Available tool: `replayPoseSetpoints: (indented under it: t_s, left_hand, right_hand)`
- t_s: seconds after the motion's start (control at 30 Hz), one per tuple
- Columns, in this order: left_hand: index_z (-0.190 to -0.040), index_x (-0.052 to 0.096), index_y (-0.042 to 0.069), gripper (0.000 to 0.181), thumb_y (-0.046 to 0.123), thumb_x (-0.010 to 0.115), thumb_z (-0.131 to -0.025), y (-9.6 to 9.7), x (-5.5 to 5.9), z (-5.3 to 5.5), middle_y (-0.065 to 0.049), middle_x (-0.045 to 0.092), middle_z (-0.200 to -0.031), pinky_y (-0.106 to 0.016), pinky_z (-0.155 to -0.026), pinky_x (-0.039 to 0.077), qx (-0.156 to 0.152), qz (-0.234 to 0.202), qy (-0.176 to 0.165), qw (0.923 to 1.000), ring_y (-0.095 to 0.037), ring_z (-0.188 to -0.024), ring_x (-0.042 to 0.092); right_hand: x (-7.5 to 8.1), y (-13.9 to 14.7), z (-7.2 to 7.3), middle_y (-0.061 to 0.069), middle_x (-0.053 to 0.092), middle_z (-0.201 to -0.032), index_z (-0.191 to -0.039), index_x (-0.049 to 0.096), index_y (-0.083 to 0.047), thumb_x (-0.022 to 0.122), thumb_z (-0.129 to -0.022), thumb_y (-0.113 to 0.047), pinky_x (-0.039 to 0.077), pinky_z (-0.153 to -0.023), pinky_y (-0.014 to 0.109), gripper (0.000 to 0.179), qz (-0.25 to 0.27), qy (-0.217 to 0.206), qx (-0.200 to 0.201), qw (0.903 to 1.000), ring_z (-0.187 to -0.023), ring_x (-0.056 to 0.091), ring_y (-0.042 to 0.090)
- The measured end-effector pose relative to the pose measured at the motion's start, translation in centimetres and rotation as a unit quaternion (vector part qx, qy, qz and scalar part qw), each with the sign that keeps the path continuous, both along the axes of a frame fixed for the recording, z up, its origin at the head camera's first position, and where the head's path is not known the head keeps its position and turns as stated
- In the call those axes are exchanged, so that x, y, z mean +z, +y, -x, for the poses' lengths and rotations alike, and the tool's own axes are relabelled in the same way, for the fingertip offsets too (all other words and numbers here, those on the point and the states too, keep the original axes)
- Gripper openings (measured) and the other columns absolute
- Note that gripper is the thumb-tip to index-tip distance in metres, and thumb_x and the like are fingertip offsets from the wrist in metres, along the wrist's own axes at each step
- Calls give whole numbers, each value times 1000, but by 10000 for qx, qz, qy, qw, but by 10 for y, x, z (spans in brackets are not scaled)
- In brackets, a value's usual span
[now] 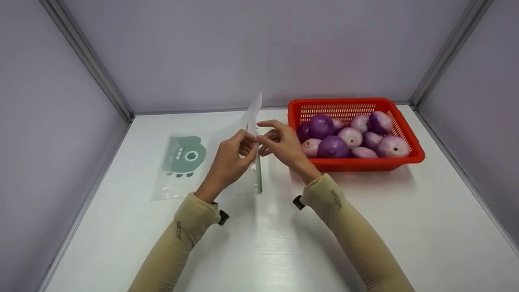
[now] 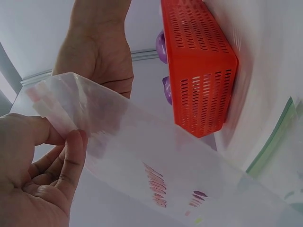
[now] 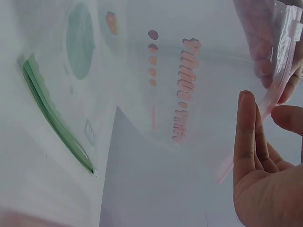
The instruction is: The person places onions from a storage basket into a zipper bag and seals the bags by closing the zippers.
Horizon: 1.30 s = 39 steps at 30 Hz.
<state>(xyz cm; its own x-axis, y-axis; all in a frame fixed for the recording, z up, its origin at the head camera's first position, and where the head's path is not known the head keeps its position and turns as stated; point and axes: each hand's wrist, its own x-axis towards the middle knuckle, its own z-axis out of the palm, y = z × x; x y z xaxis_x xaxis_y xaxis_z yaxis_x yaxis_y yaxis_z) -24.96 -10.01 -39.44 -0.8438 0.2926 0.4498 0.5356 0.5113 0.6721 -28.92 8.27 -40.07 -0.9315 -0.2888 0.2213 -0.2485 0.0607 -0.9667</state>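
Observation:
A clear zip bag (image 1: pixel 253 111) with a pink zip edge and pinkish printing stands upright between the two hands, above the table. My left hand (image 1: pixel 234 156) pinches its zip edge between thumb and fingers, close to the white slider (image 3: pixel 296 31). From the other side my right hand (image 1: pixel 284 147) holds the same edge with thumb and fingertips, its index finger stretched out in the head view. Below and to the left, a second clear bag lies flat, printed with a green one-eyed monster (image 1: pixel 184 156) and closed by a green zip strip (image 3: pixel 57 116).
A red plastic basket (image 1: pixel 365 165) full of purple onions (image 1: pixel 333 147) stands at the back right, just beyond my right hand. The white table (image 1: pixel 267 243) is bounded by pale panels (image 1: pixel 259 48) at the back and both sides.

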Motion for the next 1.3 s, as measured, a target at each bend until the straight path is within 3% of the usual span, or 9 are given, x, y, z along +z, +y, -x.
replayPoseSetpoints:
  t_s: [0.3, 0.7, 0.97, 1.17, 1.3]
  left_hand:
    - [-111, 66, 2, 15, 12, 64, -101, 0, 0, -2, -8, 71, -94, -29, -78, 62, 57, -31, 51, 10000, -14, -82, 70]
    - [-109, 68, 1, 14, 5, 62, -97, -1, 1, -5, -8, 71, -90, -29, -75, 61, 558, 29, 407, 9976, -14, -78, 69]
    - [-106, 72, 3, 13, 7, 63, -96, -4, 2, -6, -8, 72, -90, -31, -76, 61, 875, -49, 436, 9952, -16, -79, 68]
    - [-103, 73, 4, 12, 6, 64, -95, -9, 2, -7, -8, 72, -90, -31, -75, 61, 1237, -300, 679, 9895, -16, -79, 69]
    - [-101, 74, 4, 13, 4, 65, -92, -13, 2, -7, -9, 73, -89, -31, -73, 61, 1514, -769, 992, 9805, -17, -78, 71]
  right_hand:
    - [2, 2, -2, 13, 76, -85, -132, 64, 4, 71, -94, -1, 65, -73, 36, 38, 70, 169, -93, 9998, -71, 75, 17]
    - [-2, 4, -2, 19, 77, -90, -116, 73, 6, 73, -93, -3, 64, -76, 33, 25, -68, 102, -289, 9995, -73, 76, 17]
    - [-4, 7, -3, 23, 77, -96, -112, 76, 5, 71, -94, -3, 64, -77, 33, 21, -85, 22, -373, 9993, -75, 78, 19]
    - [-7, 13, -4, 27, 75, -97, -113, 74, 8, 70, -93, -3, 64, -77, 33, 23, -97, -78, -433, 9990, -75, 77, 18]
    - [-11, 19, -5, 20, 76, -91, -111, 75, 7, 71, -91, 0, 64, -77, 33, 22, 71, -242, -453, 9987, -73, 76, 17]
